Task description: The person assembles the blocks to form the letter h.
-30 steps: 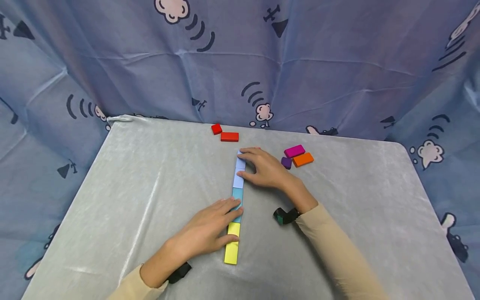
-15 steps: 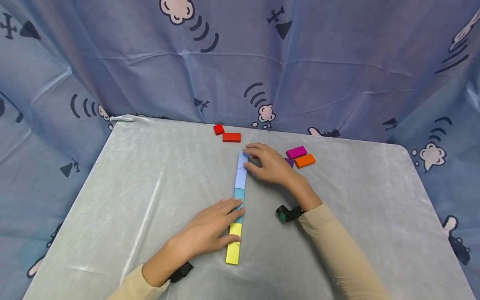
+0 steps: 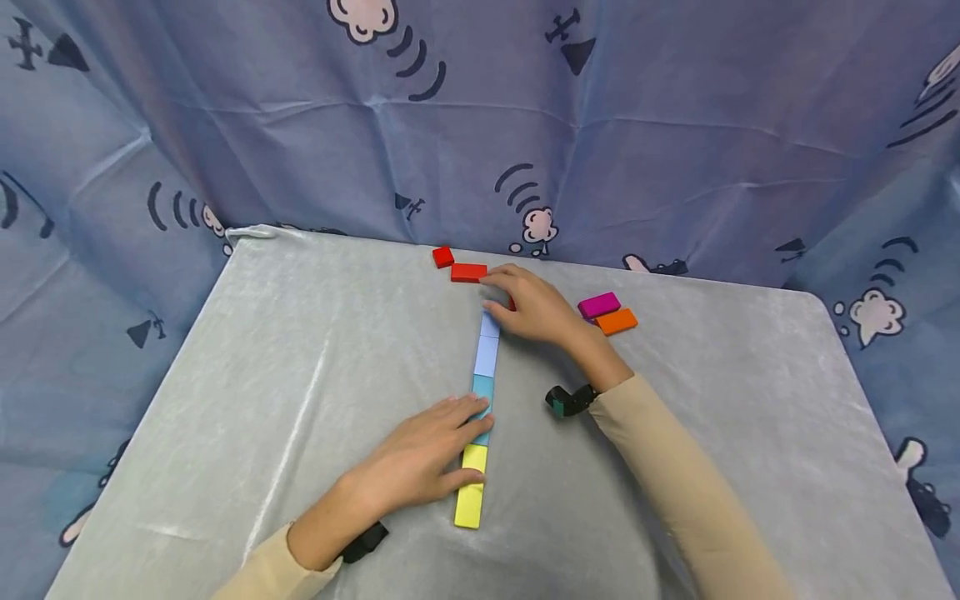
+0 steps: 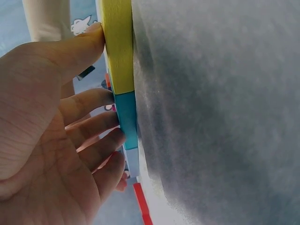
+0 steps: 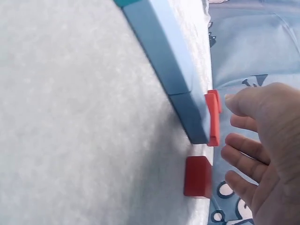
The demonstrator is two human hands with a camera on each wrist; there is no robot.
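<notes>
The row of blocks [image 3: 483, 387] runs from twelve to six o'clock on the table [image 3: 360, 350]. The left hand [image 3: 420, 457] rests straight-fingered on it, gripping nothing; uneven pressure could kink the line. At the row's twelve-o'clock end, the right hand [image 3: 536, 304], fingers relaxed around nothing, could knock the light-blue end block [image 3: 490, 325] or nearby dark-red block [image 5: 198, 177] if lowered carelessly.

Blocks [image 3: 468, 507], tablecloth [image 3: 187, 417], curtain [image 3: 480, 67] — no legible text, labels, brands, numbers or signs on any.
</notes>
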